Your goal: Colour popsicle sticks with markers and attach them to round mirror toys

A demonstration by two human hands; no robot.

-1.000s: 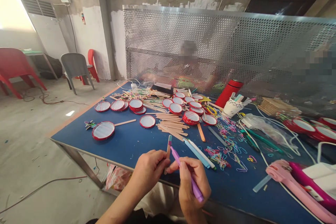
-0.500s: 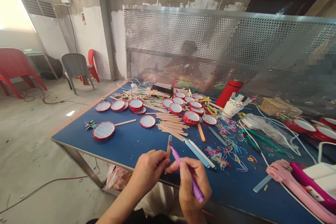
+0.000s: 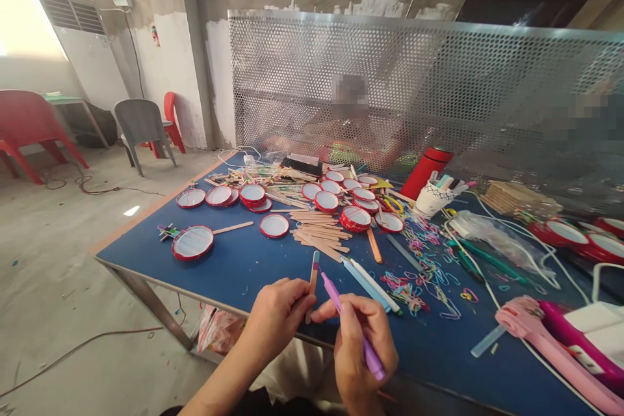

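Between the fingers of my left hand (image 3: 283, 305) a wooden craft stick (image 3: 313, 276) stands nearly upright, its top end coloured blue-green with a purple band beneath. My right hand (image 3: 365, 344) grips a purple marker (image 3: 363, 341), whose tip points up and left, a little apart from the stick. One finger of my right hand reaches toward the stick's lower part. Beyond my hands lie a spread of plain craft sticks (image 3: 319, 231) and a light blue marker (image 3: 365, 285) beside a white one. A red-rimmed white disc (image 3: 192, 242) rests at the left, with a stick by it.
Several red-rimmed discs (image 3: 326, 201) cover the table's middle. At the back right stand a red bottle (image 3: 428, 172) and a cup of markers (image 3: 431, 198). Colourful rubber bands (image 3: 414, 292), white cables and a pink tool (image 3: 550, 344) lie to the right. A perforated metal screen (image 3: 292, 78) rises behind, a person beyond it.
The purple marker's tip has come away from the stick, as my right hand shifted slightly right. My left hand and the stick have stayed in place.
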